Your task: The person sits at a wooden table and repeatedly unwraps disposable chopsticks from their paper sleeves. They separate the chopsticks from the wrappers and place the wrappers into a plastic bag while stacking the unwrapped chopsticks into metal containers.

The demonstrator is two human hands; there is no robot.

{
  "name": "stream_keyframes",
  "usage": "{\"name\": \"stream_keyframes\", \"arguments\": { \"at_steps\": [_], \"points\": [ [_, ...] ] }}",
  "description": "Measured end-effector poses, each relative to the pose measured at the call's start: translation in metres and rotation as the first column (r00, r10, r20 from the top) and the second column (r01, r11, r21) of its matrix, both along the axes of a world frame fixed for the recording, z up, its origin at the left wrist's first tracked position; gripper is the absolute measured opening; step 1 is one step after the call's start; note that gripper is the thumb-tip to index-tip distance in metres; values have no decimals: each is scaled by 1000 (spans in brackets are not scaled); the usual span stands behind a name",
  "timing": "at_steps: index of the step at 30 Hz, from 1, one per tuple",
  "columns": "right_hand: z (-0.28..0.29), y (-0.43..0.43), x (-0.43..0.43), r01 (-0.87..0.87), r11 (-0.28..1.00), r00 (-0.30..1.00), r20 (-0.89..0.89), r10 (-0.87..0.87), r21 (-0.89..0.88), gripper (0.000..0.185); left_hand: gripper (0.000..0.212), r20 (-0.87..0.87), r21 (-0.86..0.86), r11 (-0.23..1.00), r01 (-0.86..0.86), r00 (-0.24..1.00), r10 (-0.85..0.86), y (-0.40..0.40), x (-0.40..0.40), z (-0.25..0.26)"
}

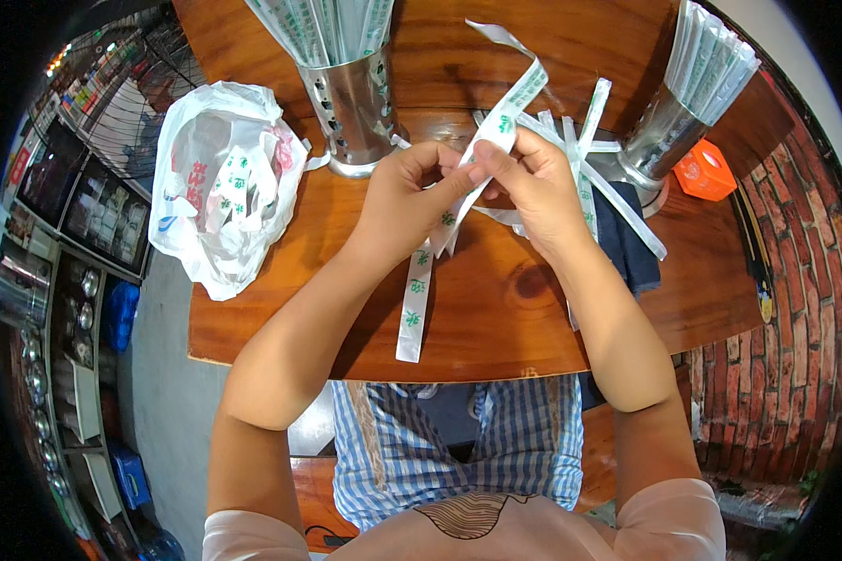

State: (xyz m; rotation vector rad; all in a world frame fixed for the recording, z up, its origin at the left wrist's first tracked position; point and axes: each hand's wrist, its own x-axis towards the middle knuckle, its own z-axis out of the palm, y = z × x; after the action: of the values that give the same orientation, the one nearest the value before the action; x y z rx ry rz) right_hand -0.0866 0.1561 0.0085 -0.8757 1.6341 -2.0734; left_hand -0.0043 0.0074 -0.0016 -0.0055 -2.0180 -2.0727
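Note:
My left hand (400,200) and my right hand (544,189) meet above the wooden table, both pinching a long white wrapper strip (523,95) with green print. Its upper end curls away past my right fingers, and folded ends hang below my left thumb. Part of the strip is hidden by my fingers. Under my left hand a flat white wrapper (412,308) lies on the tabletop, pointing toward me. Around my right hand are several loose wrapped or empty sleeves (593,119), some crossing each other; whether they hold chopsticks I cannot tell.
A white plastic bag (256,249) holding crumpled wrappers sits at the left. Two steel holders, one behind my left hand (354,112) and one at right (663,133), hold wrapped sticks. An orange box (704,170) and dark cloth (628,238) lie right. The table (281,329) has a curved front edge.

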Motion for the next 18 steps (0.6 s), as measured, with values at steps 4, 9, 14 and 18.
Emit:
{"name": "stream_keyframes", "arguments": {
  "at_steps": [4, 9, 14, 18],
  "points": [
    [-1, 0, -6, 72, 995, 997, -22, -73, -65, 23, 12, -65, -15, 997, 79, 995, -80, -2, -2, -4],
    [4, 2, -8, 94, 984, 996, 11, -94, -153, 29, 12, -17, -2, 988, 153, 988, -153, 2, 1, -2],
    [-2, -2, -7, 18, 988, 1000, 17, -16, -152, 20, 12, -107, -24, 999, 21, 994, -24, 0, -4, -10],
    [-1, -1, -9, 42, 986, 999, 2, -42, -163, 24, 12, -119, -14, 999, -32, 992, 30, 7, -1, -3]
  ]
}}
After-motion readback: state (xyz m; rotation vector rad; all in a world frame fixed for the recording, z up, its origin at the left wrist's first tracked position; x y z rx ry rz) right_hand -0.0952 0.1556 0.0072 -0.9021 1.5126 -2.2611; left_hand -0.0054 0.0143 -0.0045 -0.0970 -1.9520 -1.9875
